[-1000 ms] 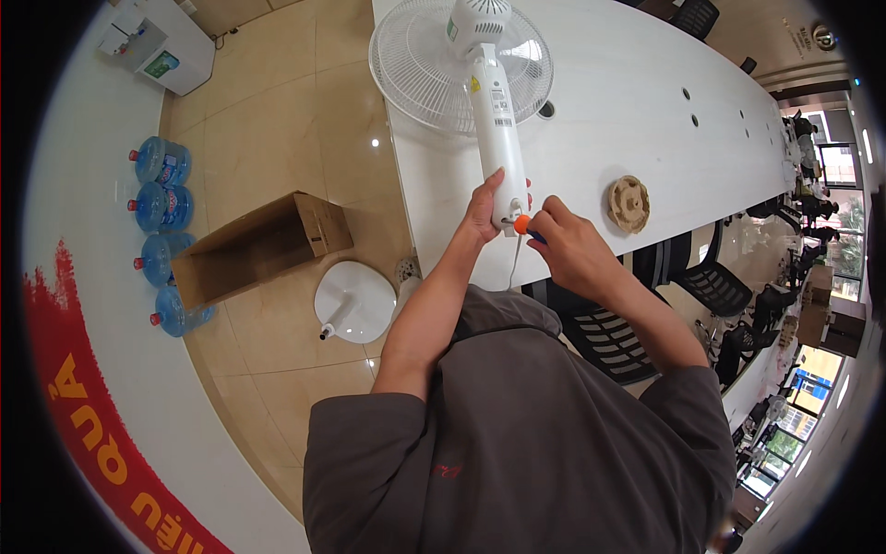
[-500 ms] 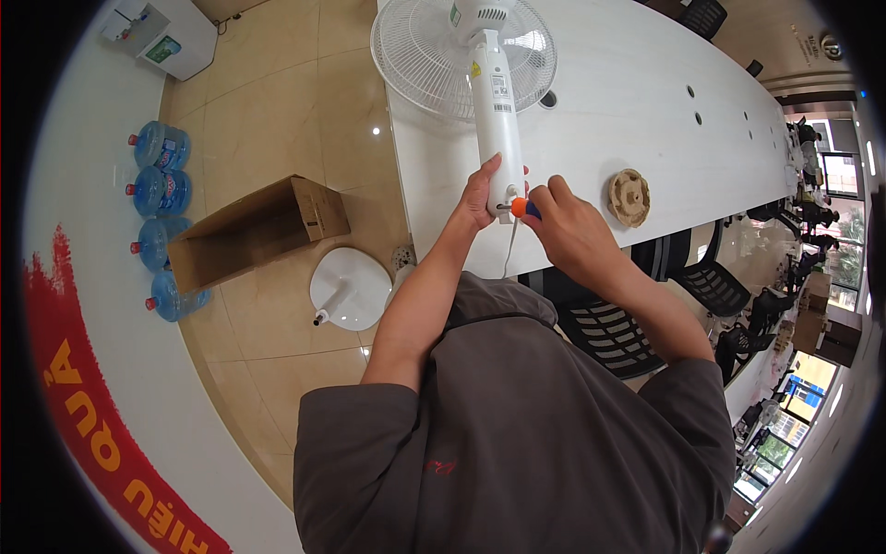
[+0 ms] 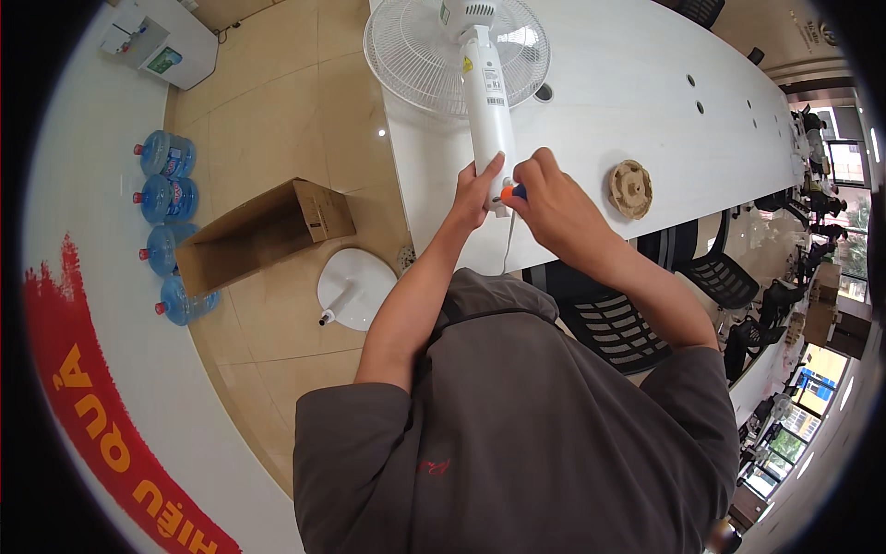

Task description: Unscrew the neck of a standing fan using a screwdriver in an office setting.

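Note:
A white electric fan (image 3: 487, 106) lies on the white table, its round wire grille (image 3: 415, 60) at the far end and the lower end of its body toward me. My left hand (image 3: 474, 196) is wrapped round that lower end, with the thumb along the side. In my right hand (image 3: 554, 201) is a screwdriver (image 3: 508, 193) with an orange and blue handle, held against the right side of the fan's lower end. Its tip is hard to make out. A thin white cord (image 3: 509, 242) hangs from the fan toward my body.
A brown moulded pulp piece (image 3: 630, 190) lies on the table (image 3: 591, 120) to the right. Black mesh chairs (image 3: 614, 328) stand along its near edge. Left on the floor are a white round-cornered fan base (image 3: 365, 305), an open cardboard box (image 3: 249, 242) and several blue water bottles (image 3: 171, 198).
The fan and both hands sit slightly further left in the picture, as the whole view has shifted a little. My right hand has turned somewhat on the screwdriver. Both grips are kept.

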`<state>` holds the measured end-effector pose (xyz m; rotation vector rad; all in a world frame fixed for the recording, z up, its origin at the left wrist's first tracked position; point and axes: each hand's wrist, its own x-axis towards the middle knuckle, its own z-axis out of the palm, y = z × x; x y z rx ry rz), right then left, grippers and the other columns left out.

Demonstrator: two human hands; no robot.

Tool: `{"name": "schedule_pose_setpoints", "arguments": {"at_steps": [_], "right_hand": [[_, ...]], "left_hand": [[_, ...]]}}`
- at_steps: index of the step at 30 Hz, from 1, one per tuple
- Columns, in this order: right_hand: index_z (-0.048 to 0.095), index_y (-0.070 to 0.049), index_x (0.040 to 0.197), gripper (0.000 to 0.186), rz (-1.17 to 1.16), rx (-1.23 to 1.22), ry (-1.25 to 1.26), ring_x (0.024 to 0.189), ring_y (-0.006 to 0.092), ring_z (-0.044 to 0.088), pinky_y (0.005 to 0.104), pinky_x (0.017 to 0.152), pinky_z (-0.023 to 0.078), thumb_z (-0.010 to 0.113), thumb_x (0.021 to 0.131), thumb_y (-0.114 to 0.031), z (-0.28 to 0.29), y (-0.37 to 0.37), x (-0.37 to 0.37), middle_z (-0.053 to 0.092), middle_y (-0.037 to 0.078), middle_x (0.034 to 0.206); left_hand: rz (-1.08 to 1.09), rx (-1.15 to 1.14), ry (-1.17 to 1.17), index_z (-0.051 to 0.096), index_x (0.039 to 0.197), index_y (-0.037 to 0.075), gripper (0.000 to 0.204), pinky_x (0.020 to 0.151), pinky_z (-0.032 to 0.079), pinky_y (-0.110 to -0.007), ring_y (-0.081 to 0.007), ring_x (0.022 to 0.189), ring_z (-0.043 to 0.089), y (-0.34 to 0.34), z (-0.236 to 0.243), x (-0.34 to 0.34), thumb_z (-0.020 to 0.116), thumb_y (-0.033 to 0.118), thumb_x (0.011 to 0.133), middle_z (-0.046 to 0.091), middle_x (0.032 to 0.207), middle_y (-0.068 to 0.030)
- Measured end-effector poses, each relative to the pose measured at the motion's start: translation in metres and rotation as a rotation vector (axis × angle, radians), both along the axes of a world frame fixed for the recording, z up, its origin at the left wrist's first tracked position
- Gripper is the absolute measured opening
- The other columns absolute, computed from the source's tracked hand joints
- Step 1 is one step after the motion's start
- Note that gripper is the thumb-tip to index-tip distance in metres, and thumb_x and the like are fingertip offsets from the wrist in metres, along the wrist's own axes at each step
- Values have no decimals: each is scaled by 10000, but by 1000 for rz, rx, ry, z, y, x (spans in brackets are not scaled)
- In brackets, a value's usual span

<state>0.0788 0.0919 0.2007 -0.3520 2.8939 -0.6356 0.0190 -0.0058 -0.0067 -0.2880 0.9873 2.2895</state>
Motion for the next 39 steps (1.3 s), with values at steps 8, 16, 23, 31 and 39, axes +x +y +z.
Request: {"name": "schedule_pose_setpoints", "arguments": {"at_steps": [8,16,23,31,39], "right_hand": [[518,-15,978,209,309,-46,116,870,353,569,461,766,458,677,845,-38,-17,13,-1,505,146,1059],[512,-11,1087,333,129,72,159,882,338,599,448,753,487,699,868,-180,8,-2,1,515,152,1048],[499,5,1070,283,-11,76,13,739,322,610,404,606,498,656,904,-163,-12,1,2,498,179,1007],[546,-16,1008,170,442,-31,77,872,340,537,456,787,431,640,868,-34,-13,22,-5,483,160,1074],[530,-5,1086,281,-105,117,-326,928,341,588,436,794,478,655,890,-161,28,-13,-3,513,157,1058]], "left_hand": [[-4,-115,-26,608,1144,-3,380,636,537,-299,-134,791,640,-10,8,3,693,292,920,645,976,-61],[41,-117,-35,625,1140,-6,383,636,533,-290,-124,767,632,-11,11,1,693,293,911,649,952,-49],[65,-154,-20,629,1123,-9,400,595,529,-279,-119,745,633,-9,12,0,710,308,892,649,944,-44],[8,-151,-48,629,1120,-8,393,579,522,-277,-120,736,631,-13,5,2,708,302,892,647,924,-41],[24,-201,-51,626,1133,0,387,564,525,-279,-118,741,634,-12,18,1,696,300,898,643,943,-50]]}}
